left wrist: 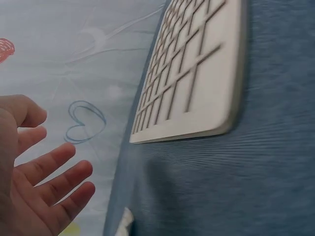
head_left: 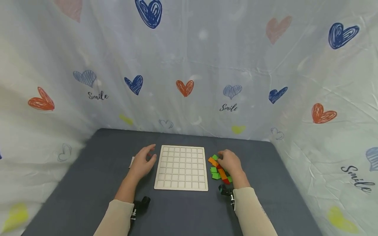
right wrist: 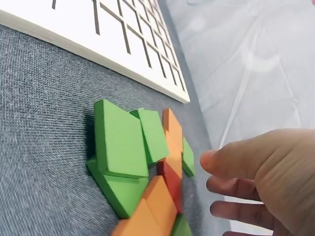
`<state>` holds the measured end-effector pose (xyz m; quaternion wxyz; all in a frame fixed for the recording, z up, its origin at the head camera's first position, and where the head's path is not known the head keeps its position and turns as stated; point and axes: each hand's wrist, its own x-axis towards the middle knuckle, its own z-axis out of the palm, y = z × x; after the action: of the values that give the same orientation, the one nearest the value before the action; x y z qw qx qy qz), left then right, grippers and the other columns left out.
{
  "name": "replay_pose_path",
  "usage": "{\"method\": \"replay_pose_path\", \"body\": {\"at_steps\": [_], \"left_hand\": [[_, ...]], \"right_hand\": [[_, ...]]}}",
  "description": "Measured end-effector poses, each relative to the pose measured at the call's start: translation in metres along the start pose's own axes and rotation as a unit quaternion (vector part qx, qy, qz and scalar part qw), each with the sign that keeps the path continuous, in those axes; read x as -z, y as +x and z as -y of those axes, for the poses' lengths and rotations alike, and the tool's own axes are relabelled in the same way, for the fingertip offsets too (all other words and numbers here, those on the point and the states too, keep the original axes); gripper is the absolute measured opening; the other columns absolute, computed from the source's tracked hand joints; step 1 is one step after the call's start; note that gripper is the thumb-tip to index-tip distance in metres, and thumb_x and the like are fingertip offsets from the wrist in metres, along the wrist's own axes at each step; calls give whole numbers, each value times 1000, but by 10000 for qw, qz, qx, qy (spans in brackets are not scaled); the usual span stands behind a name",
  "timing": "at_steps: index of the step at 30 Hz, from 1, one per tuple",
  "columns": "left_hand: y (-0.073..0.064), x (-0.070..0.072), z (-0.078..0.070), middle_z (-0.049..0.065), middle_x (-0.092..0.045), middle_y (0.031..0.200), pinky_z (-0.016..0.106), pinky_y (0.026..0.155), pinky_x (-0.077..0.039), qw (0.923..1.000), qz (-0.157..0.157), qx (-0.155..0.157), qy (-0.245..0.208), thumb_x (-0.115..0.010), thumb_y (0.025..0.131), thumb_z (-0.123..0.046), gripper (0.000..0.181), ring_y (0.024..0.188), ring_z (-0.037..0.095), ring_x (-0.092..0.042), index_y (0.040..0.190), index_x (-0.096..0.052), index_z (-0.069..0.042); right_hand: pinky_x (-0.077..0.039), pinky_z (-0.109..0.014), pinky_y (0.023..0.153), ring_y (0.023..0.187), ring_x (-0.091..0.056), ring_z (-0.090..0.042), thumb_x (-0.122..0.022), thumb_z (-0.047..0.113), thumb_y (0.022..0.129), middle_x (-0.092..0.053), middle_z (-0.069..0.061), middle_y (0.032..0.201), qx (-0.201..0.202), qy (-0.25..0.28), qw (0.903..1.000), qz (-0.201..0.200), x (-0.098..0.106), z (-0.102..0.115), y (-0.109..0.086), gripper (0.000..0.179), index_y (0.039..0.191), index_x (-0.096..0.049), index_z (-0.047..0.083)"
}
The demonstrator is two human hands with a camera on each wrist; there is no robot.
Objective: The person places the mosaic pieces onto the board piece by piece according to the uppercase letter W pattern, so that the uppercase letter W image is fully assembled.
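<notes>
A pale wooden board [head_left: 181, 188] with a grid of square recesses lies on the table between the two hands. My left hand [head_left: 143, 164] hovers by the board's left side, fingers loosely spread and holding nothing; in the left wrist view this hand [left wrist: 51, 191] is apart from the board. To the right of the board is a loose pile of square tiles, with green tiles [right wrist: 125, 140], orange tiles [right wrist: 147, 211] and red tiles [head_left: 226, 181]. Over its far end reaches my right hand [head_left: 231, 161]. In the right wrist view, the thumb and bent fingers of that hand [right wrist: 275, 172] are apart, beside a small green tile.
A dark grey cloth [head_left: 183, 213] covers the table. Partly behind the left hand lies a small white piece [head_left: 131, 162]. White curtains [head_left: 189, 49] printed with hearts hang behind and at both sides. A black camera mount sits at each wrist.
</notes>
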<state>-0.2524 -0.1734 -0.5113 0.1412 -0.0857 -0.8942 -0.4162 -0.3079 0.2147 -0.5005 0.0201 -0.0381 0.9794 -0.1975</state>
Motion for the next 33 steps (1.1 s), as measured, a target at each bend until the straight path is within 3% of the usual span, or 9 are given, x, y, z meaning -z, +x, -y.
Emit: {"method": "replay_pose_path", "body": {"at_steps": [8,13,16,19,24,27,30,33], "left_hand": [[-21,-18,10,16,-60,131,47,80,-49,9992,306,248,-1,-62,100,-12,50,104,30,-60,148,-53,-3],[-27,-27,17,17,-63,126,49,81,-50,9996,251,76,-48,-64,98,-8,49,103,32,-62,145,-56,1],[-28,-33,21,20,-63,128,57,92,-47,9995,146,-207,206,-63,97,-6,48,113,39,-60,143,-57,3],[-29,-38,26,23,-59,136,66,103,-34,9975,253,-340,569,-59,97,-6,49,126,46,-50,145,-55,4],[-30,-44,31,21,-53,140,69,104,-25,9925,504,-419,1034,-54,99,-6,49,131,45,-40,148,-53,2],[-28,-44,33,16,-56,131,64,102,-29,9891,513,-516,1281,-53,101,-7,46,123,40,-44,146,-56,0],[-29,-42,35,10,-57,114,58,94,-33,9863,457,-566,1481,-54,100,-8,43,103,30,-48,143,-60,-2],[-28,-44,36,4,-57,101,53,85,-33,9841,402,-648,1604,-55,99,-8,42,86,21,-43,140,-63,-3]], "right_hand": [[-52,-52,92,104,-66,-33,-76,22,93,-69,-14,117,-212,276,9993,-152,-19,-9,3,37,126,-74,3],[-51,-53,92,107,-65,-36,-77,20,93,-68,-17,118,-293,511,9980,-231,-23,-9,4,38,126,-73,2],[-50,-54,93,108,-64,-37,-76,20,93,-68,-19,121,-390,624,9971,-216,-22,-9,5,38,126,-73,1],[-50,-54,94,110,-63,-39,-76,19,93,-67,-20,122,-433,766,9960,-156,-21,-11,4,38,126,-72,0],[-48,-56,96,115,-60,-42,-77,17,92,-64,-23,127,-500,1134,9923,-54,-21,-14,0,40,127,-71,-2],[-46,-58,99,120,-57,-44,-77,17,92,-60,-25,132,-561,1208,9910,-122,-22,-14,-2,40,127,-71,-2],[-45,-59,100,120,-57,-44,-77,18,92,-61,-25,131,-542,1162,9914,-262,-25,-11,-1,39,125,-73,-1],[-46,-58,100,118,-58,-43,-77,20,92,-64,-24,128,-595,1102,9912,-418,-26,-11,0,37,123,-74,0]]}}
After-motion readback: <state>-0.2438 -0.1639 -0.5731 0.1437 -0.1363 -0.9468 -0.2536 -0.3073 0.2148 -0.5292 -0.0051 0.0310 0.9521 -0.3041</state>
